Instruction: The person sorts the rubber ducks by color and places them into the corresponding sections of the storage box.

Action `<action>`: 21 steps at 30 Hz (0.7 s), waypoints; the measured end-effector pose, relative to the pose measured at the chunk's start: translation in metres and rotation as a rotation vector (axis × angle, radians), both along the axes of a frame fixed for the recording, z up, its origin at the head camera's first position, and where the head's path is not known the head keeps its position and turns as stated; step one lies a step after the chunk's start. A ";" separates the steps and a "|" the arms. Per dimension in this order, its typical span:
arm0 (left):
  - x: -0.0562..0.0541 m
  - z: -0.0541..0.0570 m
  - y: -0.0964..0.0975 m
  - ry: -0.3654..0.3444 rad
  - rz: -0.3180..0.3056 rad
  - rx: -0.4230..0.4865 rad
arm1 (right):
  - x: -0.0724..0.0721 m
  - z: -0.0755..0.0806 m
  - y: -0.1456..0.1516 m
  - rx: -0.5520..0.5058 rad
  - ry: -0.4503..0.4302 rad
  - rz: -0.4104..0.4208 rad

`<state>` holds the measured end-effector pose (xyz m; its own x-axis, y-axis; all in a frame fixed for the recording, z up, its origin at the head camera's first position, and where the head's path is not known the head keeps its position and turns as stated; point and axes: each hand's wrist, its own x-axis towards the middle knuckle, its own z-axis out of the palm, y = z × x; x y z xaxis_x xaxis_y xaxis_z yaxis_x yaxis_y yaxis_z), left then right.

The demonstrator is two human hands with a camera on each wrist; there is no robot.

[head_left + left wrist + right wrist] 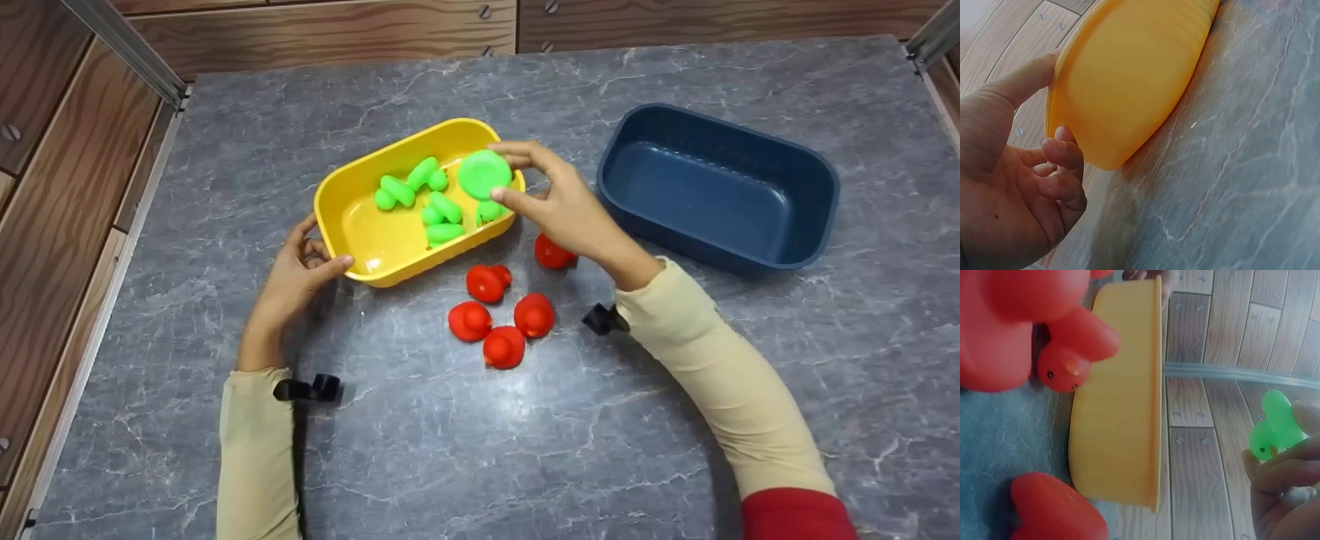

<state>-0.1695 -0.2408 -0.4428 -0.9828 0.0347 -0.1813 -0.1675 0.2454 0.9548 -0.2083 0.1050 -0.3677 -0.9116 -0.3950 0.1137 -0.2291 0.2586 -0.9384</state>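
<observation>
My right hand [559, 202] pinches a green toy duck [484, 175] between thumb and fingers, above the right end of a yellow bin [379, 271]. In the right wrist view the held duck's eye and beak show, and it is higher than the bin's rim. Several green ducks [397, 190] lie in the bin, some on their sides. My left hand [294, 270] grips the bin's left end, thumb at the front corner and the other fingers outside. In the left wrist view its fingers [1061, 185] are curled beside the bin's wall.
Several red toy ducks [503, 347] stand on the grey marbled table [450, 465] in front of the yellow bin; one is partly hidden under my right hand. A dark blue bin [720, 187] with nothing in it stands on the right. Wood-patterned panels [322, 34] border the table.
</observation>
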 end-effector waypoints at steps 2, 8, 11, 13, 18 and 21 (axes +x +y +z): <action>0.000 0.000 0.000 -0.001 0.001 0.001 | -0.004 -0.001 -0.002 -0.004 -0.002 -0.020; 0.000 0.001 0.000 -0.003 0.003 -0.004 | -0.015 -0.007 -0.010 0.015 -0.021 -0.075; 0.000 0.001 0.001 -0.005 0.004 0.000 | -0.019 -0.010 -0.014 0.015 -0.031 -0.088; 0.000 0.001 0.001 -0.010 0.006 0.002 | -0.021 -0.011 -0.017 0.020 -0.045 -0.096; -0.001 0.000 0.001 -0.017 0.009 0.007 | -0.030 -0.014 -0.023 0.066 -0.073 -0.128; -0.001 0.001 0.001 -0.008 0.009 0.015 | -0.035 -0.017 -0.024 0.099 -0.080 -0.149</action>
